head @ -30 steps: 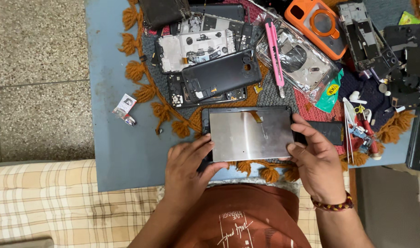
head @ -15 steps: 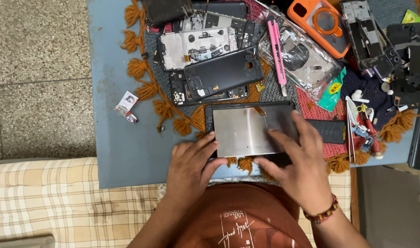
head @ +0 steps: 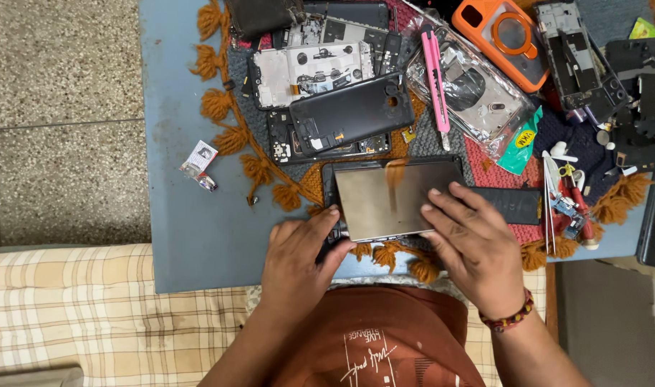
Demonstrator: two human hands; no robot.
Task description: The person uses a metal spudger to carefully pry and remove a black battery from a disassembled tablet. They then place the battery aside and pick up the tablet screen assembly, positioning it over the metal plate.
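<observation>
Nearest the camera, the left hand (head: 299, 251) grips the near left corner of a silvery metal plate (head: 384, 201), thumb and fingertips pinched around its edge, while the right hand (head: 470, 244) lies spread with its fingers flat on the plate's right half, pressing rather than clenching. The plate lies on a dark phone frame (head: 329, 179) whose edge shows at its left and far sides, both resting on a fringed woven mat (head: 284, 193) near the front edge of the blue table (head: 191, 236). Just right of the plate lies a flat black battery (head: 513, 204), close to the right fingertips. To handle the plate well, it seems wise to keep the pressure even across it, hold the frame square under it and avoid bending the thin metal or the orange ribbon strip (head: 394, 175) crossing its far edge. To the right, tweezers and small red-handled tools (head: 567, 197) lie in a cluster. Farther off lies a black back cover (head: 352, 115) over an opened phone with its board bare, then a pink utility knife (head: 436, 86), a clear plastic bag of parts (head: 478, 93) and, farthest right, an orange phone case (head: 503, 36).
</observation>
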